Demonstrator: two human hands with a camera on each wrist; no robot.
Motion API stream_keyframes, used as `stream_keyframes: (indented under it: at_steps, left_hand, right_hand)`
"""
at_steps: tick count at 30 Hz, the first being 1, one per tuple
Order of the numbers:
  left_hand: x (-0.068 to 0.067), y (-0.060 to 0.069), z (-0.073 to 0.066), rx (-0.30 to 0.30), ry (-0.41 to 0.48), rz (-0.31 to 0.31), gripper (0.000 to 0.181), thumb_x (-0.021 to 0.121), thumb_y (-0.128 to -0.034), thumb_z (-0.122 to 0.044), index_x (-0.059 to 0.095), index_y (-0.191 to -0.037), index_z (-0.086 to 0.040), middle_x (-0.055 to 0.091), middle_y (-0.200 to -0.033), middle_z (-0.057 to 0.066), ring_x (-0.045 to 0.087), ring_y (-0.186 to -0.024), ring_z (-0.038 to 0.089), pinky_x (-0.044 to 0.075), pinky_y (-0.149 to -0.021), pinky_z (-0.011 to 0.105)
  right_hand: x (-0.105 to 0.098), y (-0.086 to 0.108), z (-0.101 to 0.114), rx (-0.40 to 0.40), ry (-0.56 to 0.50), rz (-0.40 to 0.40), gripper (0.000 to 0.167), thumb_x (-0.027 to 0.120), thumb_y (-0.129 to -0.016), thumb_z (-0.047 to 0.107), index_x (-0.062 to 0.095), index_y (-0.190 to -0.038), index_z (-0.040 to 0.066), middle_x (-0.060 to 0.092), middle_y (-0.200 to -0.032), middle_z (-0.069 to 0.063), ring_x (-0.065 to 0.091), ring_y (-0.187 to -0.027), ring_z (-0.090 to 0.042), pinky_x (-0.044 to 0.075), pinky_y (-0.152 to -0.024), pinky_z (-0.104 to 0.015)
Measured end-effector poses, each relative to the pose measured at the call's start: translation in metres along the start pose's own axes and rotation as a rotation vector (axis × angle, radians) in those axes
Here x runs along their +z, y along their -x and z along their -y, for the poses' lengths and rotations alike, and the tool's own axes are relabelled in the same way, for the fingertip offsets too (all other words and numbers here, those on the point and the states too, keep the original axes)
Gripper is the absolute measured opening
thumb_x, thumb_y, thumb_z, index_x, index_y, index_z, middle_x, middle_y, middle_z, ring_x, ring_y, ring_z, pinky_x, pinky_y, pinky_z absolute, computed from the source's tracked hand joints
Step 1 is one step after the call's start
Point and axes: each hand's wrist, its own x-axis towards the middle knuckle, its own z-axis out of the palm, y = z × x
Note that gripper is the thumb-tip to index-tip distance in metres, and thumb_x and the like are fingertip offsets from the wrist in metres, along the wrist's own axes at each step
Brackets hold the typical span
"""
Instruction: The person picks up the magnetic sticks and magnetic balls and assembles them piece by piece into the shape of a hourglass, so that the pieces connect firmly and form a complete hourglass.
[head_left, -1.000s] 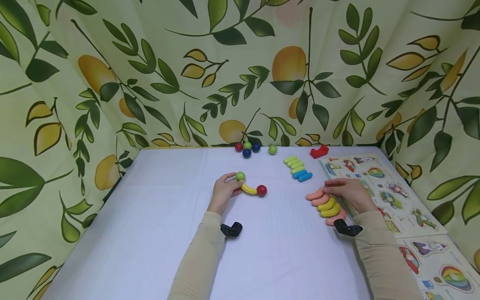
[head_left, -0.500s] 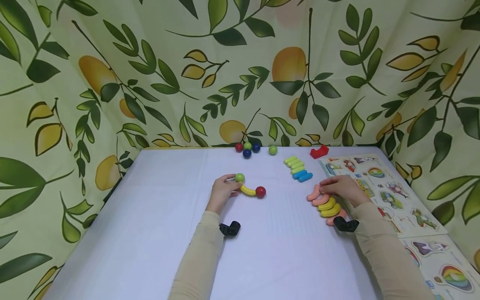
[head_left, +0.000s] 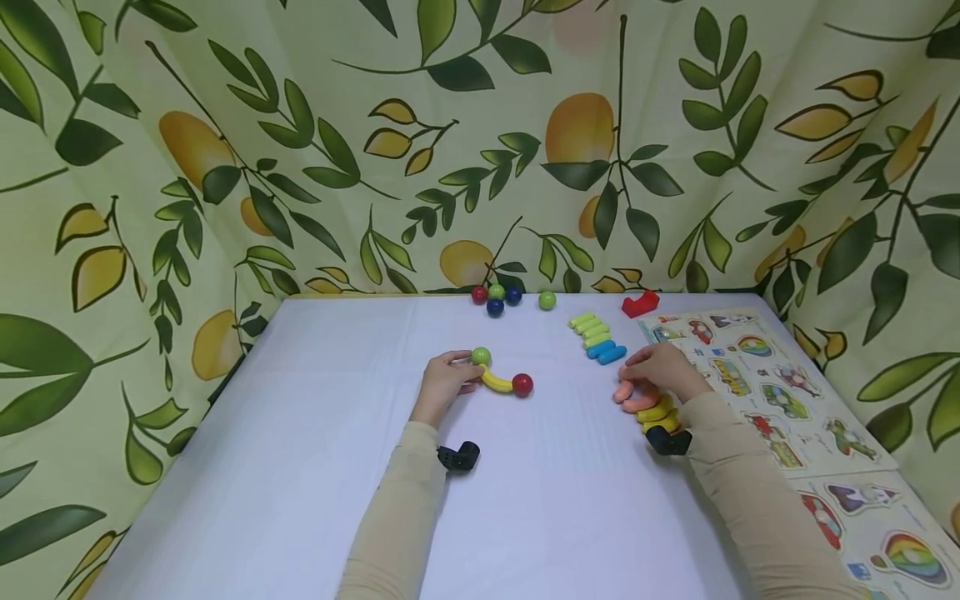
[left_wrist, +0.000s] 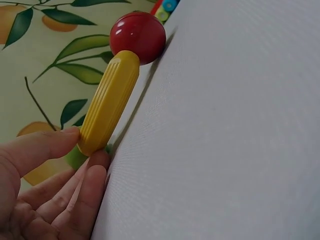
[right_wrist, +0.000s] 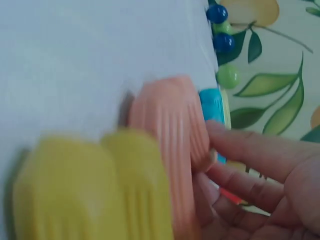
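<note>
Within pinching left grip (head_left: pixel 444 387), yellow piece (left_wrist: pixel 108 104); within pinching right grip (head_left: pixel 666 371), pink piece (right_wrist: pixel 198 134)

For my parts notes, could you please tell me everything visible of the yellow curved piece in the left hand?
The yellow curved piece is a plastic-looking rod with lengthwise ridges, bent like a banana. The left hand pinches its end by the green ball; its other end meets the red ball. In the head view it runs rightward and slightly nearer the person, over the white table; whether it touches the surface is unclear.
</note>
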Motion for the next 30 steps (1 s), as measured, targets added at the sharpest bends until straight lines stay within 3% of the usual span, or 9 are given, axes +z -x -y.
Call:
stream_keyframes:
  at_steps: [3, 6, 8, 10, 13, 16, 19, 23, 30]
  left_hand:
    - [0.001, -0.001, 0.001, 0.0, 0.0, 0.006, 0.049, 0.075, -0.0862, -0.013, 0.061, -0.133, -0.007, 0.069, -0.118, 0.017, 0.071, -0.086, 0.015, 0.061, -0.078, 0.025]
    - [0.001, -0.001, 0.0, -0.001, 0.002, 0.011, 0.051, 0.075, -0.0859, -0.012, 0.059, -0.134, -0.007, 0.068, -0.12, 0.017, 0.071, -0.087, 0.015, 0.061, -0.078, 0.024]
    - [0.001, -0.001, 0.0, -0.006, 0.002, 0.018, 0.051, 0.075, -0.0859, -0.012, 0.059, -0.134, -0.007, 0.068, -0.12, 0.017, 0.071, -0.087, 0.015, 0.061, -0.078, 0.024]
    - [0.0, -0.001, 0.0, -0.007, 0.009, 0.024, 0.05, 0.076, -0.0856, -0.011, 0.06, -0.133, -0.007, 0.069, -0.119, 0.017, 0.071, -0.088, 0.015, 0.061, -0.078, 0.025]
    - [0.0, -0.003, 0.002, -0.003, 0.016, 0.026, 0.048, 0.076, -0.0854, -0.011, 0.062, -0.131, -0.008, 0.07, -0.118, 0.017, 0.07, -0.088, 0.015, 0.061, -0.078, 0.025]
    - [-0.001, -0.004, 0.004, 0.003, 0.022, 0.026, 0.047, 0.076, -0.0856, -0.011, 0.062, -0.131, -0.008, 0.07, -0.119, 0.017, 0.07, -0.089, 0.015, 0.06, -0.079, 0.025]
    - [-0.001, -0.004, 0.004, 0.004, 0.029, 0.034, 0.048, 0.075, -0.0859, -0.011, 0.061, -0.131, -0.008, 0.07, -0.119, 0.018, 0.07, -0.091, 0.016, 0.06, -0.08, 0.026]
    - [-0.001, -0.003, 0.004, -0.001, 0.035, 0.041, 0.048, 0.075, -0.0857, -0.011, 0.061, -0.131, -0.009, 0.069, -0.12, 0.017, 0.07, -0.093, 0.017, 0.06, -0.082, 0.026]
    - [-0.002, -0.003, 0.004, 0.001, 0.023, 0.034, 0.048, 0.075, -0.086, -0.012, 0.061, -0.132, -0.01, 0.068, -0.124, 0.017, 0.07, -0.095, 0.018, 0.06, -0.083, 0.027]
  right_hand:
    - [0.003, 0.001, 0.005, 0.036, -0.008, 0.005, 0.047, 0.067, -0.093, 0.029, 0.059, -0.125, -0.004, 0.063, -0.111, -0.019, 0.051, -0.099, -0.03, 0.046, -0.08, -0.034]
    - [0.007, 0.006, 0.013, 0.07, -0.102, 0.037, 0.049, 0.064, -0.096, 0.032, 0.055, -0.13, -0.002, 0.064, -0.107, -0.017, 0.057, -0.098, -0.032, 0.054, -0.075, -0.03]
    - [0.011, 0.011, 0.019, 0.086, -0.188, 0.045, 0.054, 0.063, -0.096, 0.036, 0.052, -0.135, 0.001, 0.065, -0.107, -0.013, 0.058, -0.101, -0.03, 0.058, -0.072, -0.031]
    - [0.018, 0.014, 0.026, 0.086, -0.293, 0.046, 0.058, 0.064, -0.095, 0.041, 0.049, -0.138, 0.006, 0.068, -0.11, -0.009, 0.061, -0.107, -0.028, 0.058, -0.071, -0.04]
    - [0.031, 0.014, 0.036, 0.024, -0.424, 0.038, 0.059, 0.067, -0.093, 0.042, 0.051, -0.138, 0.007, 0.072, -0.105, 0.001, 0.064, -0.105, -0.018, 0.053, -0.079, -0.037]
    - [0.045, 0.009, 0.043, -0.04, -0.533, 0.059, 0.052, 0.069, -0.093, 0.035, 0.057, -0.133, 0.004, 0.075, -0.091, 0.007, 0.07, -0.09, -0.008, 0.053, -0.088, -0.029]
    - [0.056, 0.005, 0.05, -0.073, -0.604, 0.088, 0.047, 0.069, -0.094, 0.026, 0.059, -0.132, -0.001, 0.074, -0.086, 0.006, 0.07, -0.079, -0.002, 0.056, -0.084, -0.019]
    - [0.064, 0.0, 0.056, -0.07, -0.631, 0.096, 0.047, 0.069, -0.094, 0.021, 0.059, -0.132, -0.004, 0.071, -0.09, 0.002, 0.069, -0.077, -0.002, 0.058, -0.076, -0.018]
    - [0.072, -0.007, 0.063, -0.018, -0.591, 0.067, 0.045, 0.07, -0.093, 0.022, 0.062, -0.131, -0.001, 0.072, -0.105, -0.004, 0.069, -0.08, -0.004, 0.058, -0.077, -0.017]
